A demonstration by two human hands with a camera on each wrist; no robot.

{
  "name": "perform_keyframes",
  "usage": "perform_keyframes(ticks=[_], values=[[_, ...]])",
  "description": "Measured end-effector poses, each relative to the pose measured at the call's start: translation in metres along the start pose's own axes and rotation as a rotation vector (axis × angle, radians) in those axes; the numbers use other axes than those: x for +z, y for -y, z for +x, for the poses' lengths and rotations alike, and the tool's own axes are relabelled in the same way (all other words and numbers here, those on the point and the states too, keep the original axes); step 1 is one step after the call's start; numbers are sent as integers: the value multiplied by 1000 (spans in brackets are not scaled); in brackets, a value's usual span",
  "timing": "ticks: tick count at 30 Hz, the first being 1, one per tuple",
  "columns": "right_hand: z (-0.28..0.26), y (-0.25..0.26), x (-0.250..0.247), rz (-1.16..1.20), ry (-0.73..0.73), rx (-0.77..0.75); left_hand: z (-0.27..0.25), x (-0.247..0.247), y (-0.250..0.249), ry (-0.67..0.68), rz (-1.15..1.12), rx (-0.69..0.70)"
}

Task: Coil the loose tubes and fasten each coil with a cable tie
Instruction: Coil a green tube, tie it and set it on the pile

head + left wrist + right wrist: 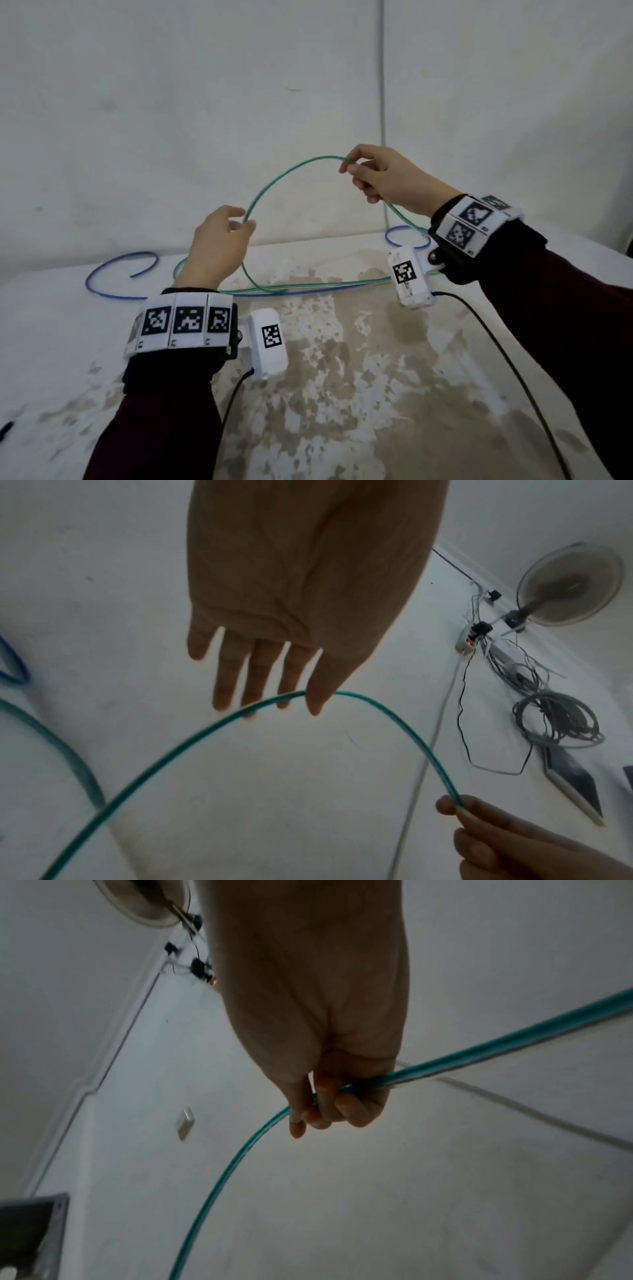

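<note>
The right hand point(387, 178) was raised above the table point(342, 377) to the right of the lower left hand point(219, 246), one tube point(274, 185) arching between them and down onto the table, where another tube point(113, 274) lay along the far edge by the wall point(171, 102).

A white table point(342, 394), its surface worn into brown patches, carries a blue tube point(113, 274) curling below and left of the grips, and green tube point(308, 287) lengths lying beneath them.
</note>
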State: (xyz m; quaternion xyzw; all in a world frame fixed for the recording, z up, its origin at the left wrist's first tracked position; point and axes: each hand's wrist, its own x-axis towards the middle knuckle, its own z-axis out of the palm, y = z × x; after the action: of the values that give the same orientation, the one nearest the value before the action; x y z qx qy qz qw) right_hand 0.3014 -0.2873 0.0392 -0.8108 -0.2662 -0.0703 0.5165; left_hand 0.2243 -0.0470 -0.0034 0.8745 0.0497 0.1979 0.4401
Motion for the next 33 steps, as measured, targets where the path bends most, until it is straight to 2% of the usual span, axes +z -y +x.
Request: perform_keyframes(ticks=[3, 5, 7, 9, 12, 14, 16, 19, 22, 26, 29, 31, 33], values=[[-12, 18, 7, 63, -110, -14, -13, -13, -13, 16, -210, 171], [-18, 30, 13, -104, -190, -39, -22, -26, -26, -47, -187, 299], [-27, 45, 18, -363, -244, -138, -30, -36, -37, -99, -116, 405], [-39, 64, 29, -522, -245, -283, -37, -44, -45, -47, -50, 442], [-51, 83, 56, -582, -66, -376, -47, -49, -53, 147, -22, 444], [-56, 87, 72, -493, 17, -382, -49, -52, -54, 153, -34, 430], [-57, 84, 77, -410, -39, -315, -47, -57, -50, 125, -68, 399], [-55, 75, 68, -337, -244, -216, -44, -68, -42, 158, -80, 341], [-57, 70, 56, -392, -338, -160, -45, -74, -40, 193, -71, 345], [-61, 69, 47, -249, -259, -42, -47, -72, -46, 262, -249, 296], [-62, 69, 45, -49, -226, 16, -48, -67, -46, 327, -234, 272], [-64, 72, 44, 34, -189, 21, -47, -65, -44, 297, -239, 273], [-67, 75, 44, 80, -101, 6, -45, -63, -43, 212, -326, 276]])
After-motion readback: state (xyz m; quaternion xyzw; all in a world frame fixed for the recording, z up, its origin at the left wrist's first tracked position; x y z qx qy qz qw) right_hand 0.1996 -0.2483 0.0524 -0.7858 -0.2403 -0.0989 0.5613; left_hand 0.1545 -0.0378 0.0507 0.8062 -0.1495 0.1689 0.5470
